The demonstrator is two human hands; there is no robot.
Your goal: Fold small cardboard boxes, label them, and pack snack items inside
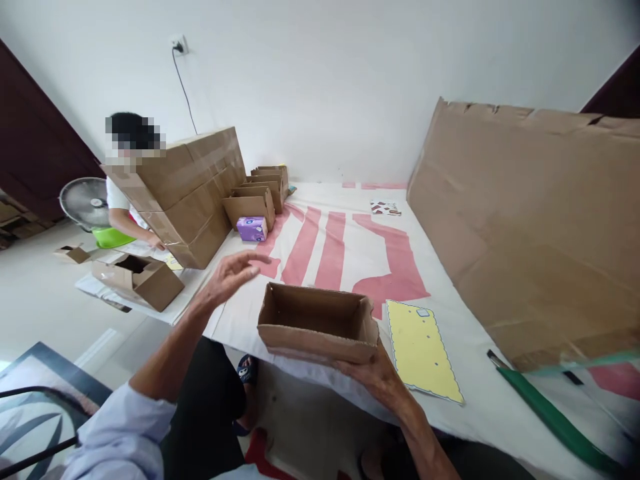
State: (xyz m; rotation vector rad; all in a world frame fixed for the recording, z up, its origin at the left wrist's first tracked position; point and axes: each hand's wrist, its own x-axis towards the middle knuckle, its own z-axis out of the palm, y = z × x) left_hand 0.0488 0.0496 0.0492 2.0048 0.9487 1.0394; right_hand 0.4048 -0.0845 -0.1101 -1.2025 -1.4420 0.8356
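Cloth-covered desk (370, 250). Open-topped cardboard box (320, 340) at near edge, right hand (377, 377) gripping its right end. Left hand (235, 273) raised left of box, fingers loosely extended. Yellow sheet (425, 350) right of box, by near edge. Cardboard panel (540, 227) along right edge. Purple pack (252, 229), open cartons (250, 205) toward left edge.

Head view, single: from your head, facing forward and down, near the table (470, 360), wall (325, 87) beyond.
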